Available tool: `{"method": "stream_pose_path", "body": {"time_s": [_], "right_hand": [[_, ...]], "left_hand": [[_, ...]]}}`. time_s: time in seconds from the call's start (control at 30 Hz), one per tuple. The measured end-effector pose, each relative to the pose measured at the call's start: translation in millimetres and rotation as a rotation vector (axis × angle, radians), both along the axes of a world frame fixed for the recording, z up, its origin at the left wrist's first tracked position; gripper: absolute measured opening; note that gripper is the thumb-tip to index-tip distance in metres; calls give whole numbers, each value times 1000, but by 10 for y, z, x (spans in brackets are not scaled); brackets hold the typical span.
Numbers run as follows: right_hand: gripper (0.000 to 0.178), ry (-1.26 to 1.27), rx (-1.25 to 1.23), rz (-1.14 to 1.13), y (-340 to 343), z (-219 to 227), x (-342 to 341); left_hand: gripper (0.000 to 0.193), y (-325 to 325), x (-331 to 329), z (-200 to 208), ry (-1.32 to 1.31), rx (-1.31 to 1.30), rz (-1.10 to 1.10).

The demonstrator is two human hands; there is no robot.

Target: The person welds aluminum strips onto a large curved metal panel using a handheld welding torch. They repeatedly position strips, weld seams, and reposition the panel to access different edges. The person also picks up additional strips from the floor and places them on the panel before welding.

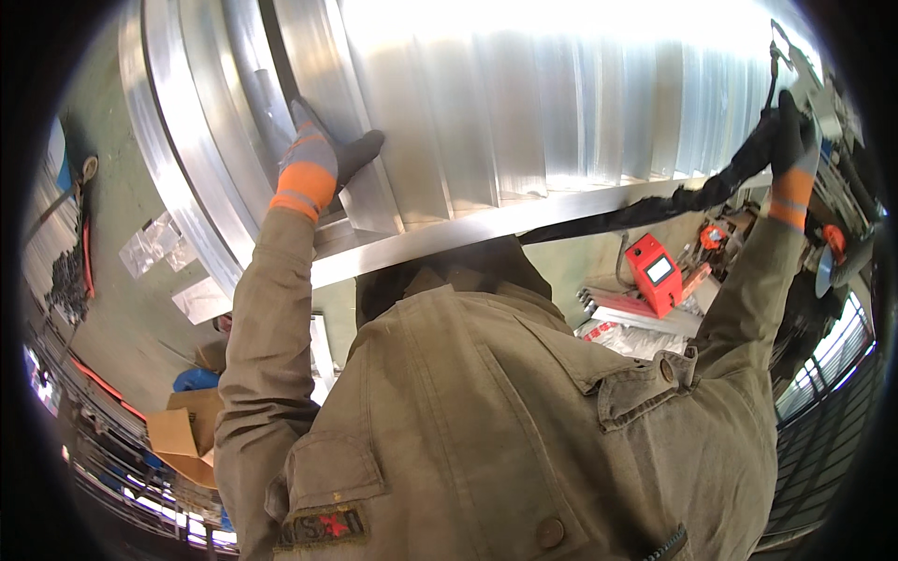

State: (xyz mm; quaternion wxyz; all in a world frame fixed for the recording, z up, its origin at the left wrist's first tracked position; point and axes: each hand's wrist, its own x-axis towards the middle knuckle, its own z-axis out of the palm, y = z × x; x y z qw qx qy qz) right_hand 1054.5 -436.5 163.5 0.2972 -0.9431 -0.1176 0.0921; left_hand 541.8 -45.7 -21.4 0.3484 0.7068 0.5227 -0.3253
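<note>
A large frame of silvery aluminium slats (477, 122) lies before me, with a flat aluminium rail (449, 231) along its near edge. My left hand (313, 161), in a grey glove with an orange cuff, is on one slat near the left end. Its thumb lies across the slat's face, while the fingers reach into the gap on the other side. At the far right, my right hand (793, 140), gloved alike, is closed round a thick black-wrapped cable (687, 198). This cable sags along the rail toward my body. Its fingertips are partly hidden against dark things behind.
On the floor to the right stands a red box with a small screen (659, 272), beside metal profiles (636, 310). An orange-and-grey disc tool (830, 257) is at the right rim. An open cardboard box (182, 435) and clear plastic sheets (159, 245) lie left.
</note>
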Motion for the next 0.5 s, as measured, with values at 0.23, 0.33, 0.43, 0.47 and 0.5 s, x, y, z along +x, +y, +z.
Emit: {"method": "stream_pose_path", "body": {"time_s": [0.23,0.33,0.43,0.47,0.5], "right_hand": [[43,-56,262,324,627,493,-1051],[47,181,345,326,978,662,-1456],[41,172,84,680,1337,900,-1851],[40,202,42,662,1431,949,-2024],[40,308,23,614,1522,999,-2196]], "left_hand": [[149,14,3,37,-24,-21,-22],[147,23,19,58,-9,-51,-22],[145,35,19,100,7,-67,-27],[146,36,6,117,-10,-76,-13],[148,40,-7,134,-36,-80,-1]]}}
